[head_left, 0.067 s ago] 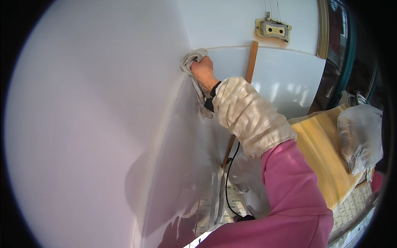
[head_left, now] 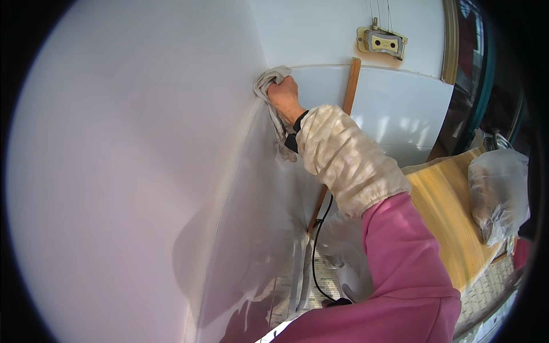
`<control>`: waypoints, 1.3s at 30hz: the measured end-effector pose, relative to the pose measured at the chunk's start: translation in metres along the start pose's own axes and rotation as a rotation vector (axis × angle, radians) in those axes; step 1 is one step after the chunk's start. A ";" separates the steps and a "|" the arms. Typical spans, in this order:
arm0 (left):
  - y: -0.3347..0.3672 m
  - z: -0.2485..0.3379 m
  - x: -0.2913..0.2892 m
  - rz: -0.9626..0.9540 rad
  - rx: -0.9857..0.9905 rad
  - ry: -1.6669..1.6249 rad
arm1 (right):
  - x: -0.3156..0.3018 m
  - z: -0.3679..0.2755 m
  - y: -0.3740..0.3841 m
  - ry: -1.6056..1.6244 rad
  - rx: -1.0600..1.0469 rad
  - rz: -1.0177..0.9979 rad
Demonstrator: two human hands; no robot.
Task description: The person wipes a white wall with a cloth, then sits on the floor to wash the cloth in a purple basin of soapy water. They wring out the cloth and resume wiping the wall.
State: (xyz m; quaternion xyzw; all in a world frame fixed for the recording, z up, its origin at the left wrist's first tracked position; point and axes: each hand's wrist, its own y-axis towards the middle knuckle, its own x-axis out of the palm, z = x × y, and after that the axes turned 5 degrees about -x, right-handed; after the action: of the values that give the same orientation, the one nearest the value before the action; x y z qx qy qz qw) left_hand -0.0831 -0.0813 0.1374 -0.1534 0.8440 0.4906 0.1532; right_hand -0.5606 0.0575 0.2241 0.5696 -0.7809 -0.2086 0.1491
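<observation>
My right hand (head_left: 284,95) is closed around a crumpled grey-white cloth (head_left: 264,84). It presses the cloth into the corner where two white walls meet, at the top edge of the shiny lower wall panel (head_left: 246,211). A loose end of the cloth hangs down below the wrist along that panel. A black band shows at the wrist, and a cream checked sleeve cover (head_left: 349,160) lies over the forearm above a pink sleeve. The fingers are partly hidden by the cloth and the back of the hand. My left hand is out of view.
A thin wooden strip (head_left: 352,86) leans against the far wall, below a small metal wall fixture (head_left: 383,43) with wires. Beneath my arm hangs a black cable (head_left: 314,266). At right, a clear plastic bag (head_left: 498,191) rests on a yellow wood-grain surface (head_left: 449,211).
The whole view has shifted very slightly, with the far wall a little further right. My right hand keeps hold of the cloth in the corner.
</observation>
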 end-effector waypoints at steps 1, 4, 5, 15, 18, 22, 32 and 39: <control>0.000 0.000 -0.002 -0.016 0.000 0.007 | 0.003 0.003 0.004 -0.025 -0.040 0.007; 0.000 0.000 -0.005 -0.066 0.007 0.016 | 0.008 0.014 0.022 -0.095 -0.121 0.077; 0.000 0.000 -0.004 -0.078 0.008 0.019 | 0.011 0.017 0.029 -0.118 -0.144 0.076; 0.002 -0.007 -0.007 -0.197 0.018 0.050 | 0.030 0.042 0.090 -0.459 -0.456 0.075; 0.004 -0.009 -0.009 -0.218 0.024 0.051 | 0.032 0.043 0.100 -0.586 -0.501 0.092; 0.000 -0.008 -0.011 -0.238 0.029 0.040 | 0.030 0.041 0.106 -0.620 -0.476 -0.007; -0.003 -0.002 -0.029 -0.279 0.053 0.004 | 0.015 0.037 0.081 -0.534 -0.513 -0.161; 0.002 0.000 0.032 0.487 0.014 -0.062 | -0.008 -0.006 0.013 -0.561 -0.538 -0.175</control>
State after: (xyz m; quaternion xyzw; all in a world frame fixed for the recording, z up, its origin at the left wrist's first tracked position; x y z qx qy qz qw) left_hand -0.1124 -0.0843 0.1258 0.0709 0.8543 0.5117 0.0570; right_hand -0.5662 0.0672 0.2354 0.4955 -0.6573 -0.5651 0.0553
